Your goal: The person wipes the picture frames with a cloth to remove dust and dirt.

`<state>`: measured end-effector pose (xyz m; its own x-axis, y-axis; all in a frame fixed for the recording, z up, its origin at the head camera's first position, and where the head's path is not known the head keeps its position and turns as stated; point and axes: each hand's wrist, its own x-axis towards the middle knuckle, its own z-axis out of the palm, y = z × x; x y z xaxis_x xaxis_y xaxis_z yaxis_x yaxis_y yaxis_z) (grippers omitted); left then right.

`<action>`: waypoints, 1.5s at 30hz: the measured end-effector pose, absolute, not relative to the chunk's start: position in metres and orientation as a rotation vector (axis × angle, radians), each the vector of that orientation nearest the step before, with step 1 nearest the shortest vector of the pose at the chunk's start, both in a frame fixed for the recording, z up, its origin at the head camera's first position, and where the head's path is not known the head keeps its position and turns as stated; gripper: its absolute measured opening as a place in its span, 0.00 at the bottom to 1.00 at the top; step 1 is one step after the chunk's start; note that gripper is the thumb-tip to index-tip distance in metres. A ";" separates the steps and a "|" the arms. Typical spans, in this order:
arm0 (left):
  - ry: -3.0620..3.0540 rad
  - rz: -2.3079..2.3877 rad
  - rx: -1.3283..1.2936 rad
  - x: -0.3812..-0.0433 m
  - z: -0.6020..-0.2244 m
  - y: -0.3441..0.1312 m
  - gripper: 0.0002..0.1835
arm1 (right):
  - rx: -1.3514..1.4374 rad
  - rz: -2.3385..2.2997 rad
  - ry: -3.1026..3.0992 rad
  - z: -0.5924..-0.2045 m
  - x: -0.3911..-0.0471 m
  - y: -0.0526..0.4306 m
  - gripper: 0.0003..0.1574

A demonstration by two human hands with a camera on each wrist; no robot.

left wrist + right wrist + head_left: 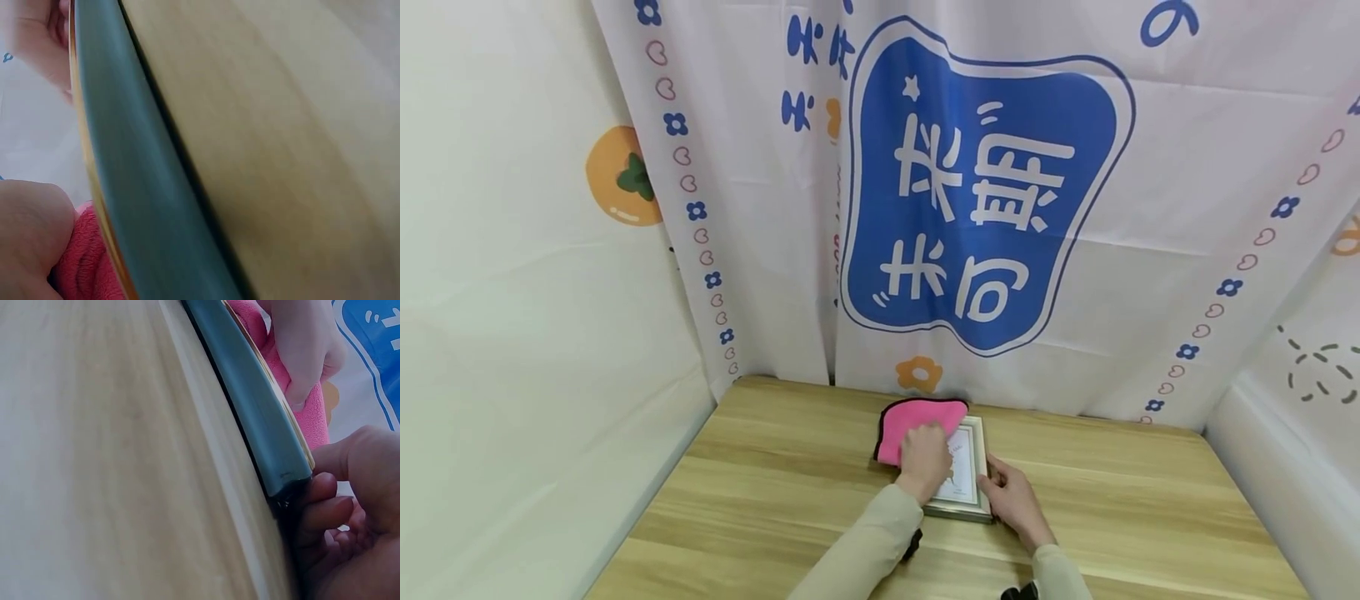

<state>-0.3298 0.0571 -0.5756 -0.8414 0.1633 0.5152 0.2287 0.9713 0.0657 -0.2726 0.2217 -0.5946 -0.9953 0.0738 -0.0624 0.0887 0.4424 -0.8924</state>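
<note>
A picture frame [981, 475] with a pale silvery border lies flat on the wooden table, a white print with a small golden design inside it. Over its left part spreads a pink cloth [917, 414] with dark edging. My left hand [925, 457], fingers curled, grips the cloth and presses it on the frame's face. With thumb and fingers my right hand [1011, 500] holds the frame's right edge. In the right wrist view the frame's side [256, 419] looks bluish, and the cloth [315, 422] shows fuzzy behind it. My left fingertips are mostly hidden.
The wood-grain table [760, 500] extends to both sides of the frame. Behind it hangs a white printed curtain [775, 250] with a large blue emblem, meeting the table's back edge. A pale wall [535, 375] borders the left side.
</note>
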 end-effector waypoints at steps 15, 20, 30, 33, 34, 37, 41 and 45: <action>-2.607 -0.143 -0.242 -0.325 -0.578 0.075 0.14 | 0.147 -1.647 2.660 -0.595 -0.272 0.221 0.38; -2.610 -0.147 -0.256 -0.326 -0.583 0.084 0.14 | 0.134 -1.660 2.667 -0.596 -0.272 0.223 0.38; -2.504 -0.225 -0.300 -0.321 -0.585 0.105 0.20 | 0.112 -1.631 2.713 -0.600 -0.276 0.223 0.34; -2.484 -0.256 -0.315 -0.316 -0.586 0.107 0.21 | 0.108 -1.639 2.709 -0.603 -0.274 0.222 0.34; -2.483 -0.294 -0.323 -0.315 -0.586 0.106 0.21 | 0.117 -1.645 2.704 -0.603 -0.273 0.222 0.34; -2.484 -0.478 -0.353 -0.311 -0.585 0.104 0.21 | 0.124 -1.640 2.707 -0.603 -0.271 0.222 0.34; -2.510 -0.720 -0.371 -0.305 -0.580 0.098 0.18 | 0.112 -1.627 2.715 -0.600 -0.272 0.223 0.34; -2.544 -0.728 -0.360 -0.303 -0.577 0.092 0.16 | 0.092 -1.627 2.729 -0.597 -0.277 0.221 0.34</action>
<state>-0.3030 0.0924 -0.5765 -0.8566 0.1193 0.5020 0.3669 0.8249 0.4300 -0.2767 0.2208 -0.5965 -0.9976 0.0688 0.0021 0.0308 0.4743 -0.8798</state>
